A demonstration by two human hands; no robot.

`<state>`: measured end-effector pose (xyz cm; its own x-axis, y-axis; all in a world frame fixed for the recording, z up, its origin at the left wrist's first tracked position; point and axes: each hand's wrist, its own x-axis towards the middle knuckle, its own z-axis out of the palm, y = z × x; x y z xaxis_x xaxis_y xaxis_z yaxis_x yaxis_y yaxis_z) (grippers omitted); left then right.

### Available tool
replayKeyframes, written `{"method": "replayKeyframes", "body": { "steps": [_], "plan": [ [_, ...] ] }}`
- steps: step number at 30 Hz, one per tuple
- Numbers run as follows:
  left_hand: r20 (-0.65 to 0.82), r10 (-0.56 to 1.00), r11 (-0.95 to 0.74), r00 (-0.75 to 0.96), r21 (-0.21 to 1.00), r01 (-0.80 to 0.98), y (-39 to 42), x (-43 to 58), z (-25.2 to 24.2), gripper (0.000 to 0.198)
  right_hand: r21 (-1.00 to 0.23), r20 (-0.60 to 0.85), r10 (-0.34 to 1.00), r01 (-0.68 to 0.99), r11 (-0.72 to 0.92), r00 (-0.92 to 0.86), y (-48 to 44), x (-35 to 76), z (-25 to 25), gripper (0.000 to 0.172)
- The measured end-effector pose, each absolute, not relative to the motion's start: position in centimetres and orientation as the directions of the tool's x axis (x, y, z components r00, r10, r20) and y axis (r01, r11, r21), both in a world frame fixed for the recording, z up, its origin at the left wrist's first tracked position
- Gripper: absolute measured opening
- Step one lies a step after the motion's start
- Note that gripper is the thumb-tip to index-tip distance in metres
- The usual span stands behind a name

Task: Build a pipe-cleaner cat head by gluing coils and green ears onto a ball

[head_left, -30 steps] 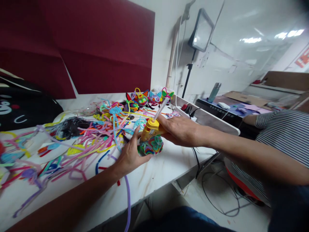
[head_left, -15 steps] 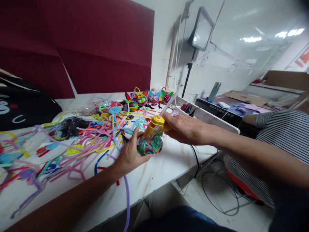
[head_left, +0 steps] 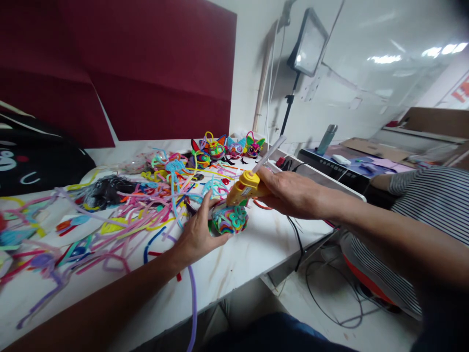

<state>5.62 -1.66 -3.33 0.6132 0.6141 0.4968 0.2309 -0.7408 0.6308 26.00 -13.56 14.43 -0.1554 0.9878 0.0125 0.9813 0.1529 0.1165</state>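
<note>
My left hand (head_left: 200,226) grips the left side of a colourful rounded craft piece (head_left: 230,221) close above the white table (head_left: 252,264). Swirled stripes and a green looped flower cover the side that shows. In my right hand (head_left: 289,192) is a yellow hot glue gun (head_left: 245,187), with a clear glue stick (head_left: 270,152) poking out of its back end. The gun's nose points down to the left, over the upper edge of the piece. Whether its tip touches the piece I cannot tell.
Pipe cleaners (head_left: 142,210) in many colours lie heaped on the left. Several finished animal-face ornaments (head_left: 216,146) stand by the wall. A black bag (head_left: 40,156) sits at far left. Beyond the white bin (head_left: 322,178), a person in a striped top (head_left: 436,205) is at the right.
My right hand and the glue gun have shifted a little right and up along the piece's upper edge. My left hand and the piece stay nearly where they were.
</note>
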Motion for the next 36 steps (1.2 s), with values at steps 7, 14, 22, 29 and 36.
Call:
{"method": "replayKeyframes", "body": {
  "steps": [7, 14, 22, 29, 36],
  "plan": [
    [0.499, 0.619, -0.742, 0.607, 0.624, 0.244, -1.7, 5.6, -3.2, 0.118, 0.125, 0.015, 0.99, 0.982, 0.139, -0.142, -13.6, 25.9, 14.4, 0.034],
    [0.498, 0.618, -0.751, 0.608, 0.602, 0.271, -1.8, 5.6, -3.0, 0.12, 0.116, 0.003, 0.981, 0.974, 0.192, -0.194, -13.0, 24.8, 14.2, 0.033],
    [0.56, 0.583, -0.791, 0.589, 0.558, 0.251, -1.7, 5.6, -3.3, 0.119, 0.115, -0.026, 0.975, 0.968, 0.223, -0.221, -12.6, 24.3, 13.7, 0.032],
    [0.539, 0.584, -0.784, 0.607, 0.57, 0.248, -1.7, 5.6, -3.3, 0.122, 0.112, -0.001, 0.985, 0.978, 0.174, -0.175, -13.1, 25.0, 14.0, 0.029],
    [0.509, 0.614, -0.75, 0.604, 0.616, 0.243, -1.7, 5.6, -3.3, 0.121, 0.113, 0.014, 0.988, 0.982, 0.154, -0.157, -13.4, 25.7, 14.1, 0.034]
  ]
}}
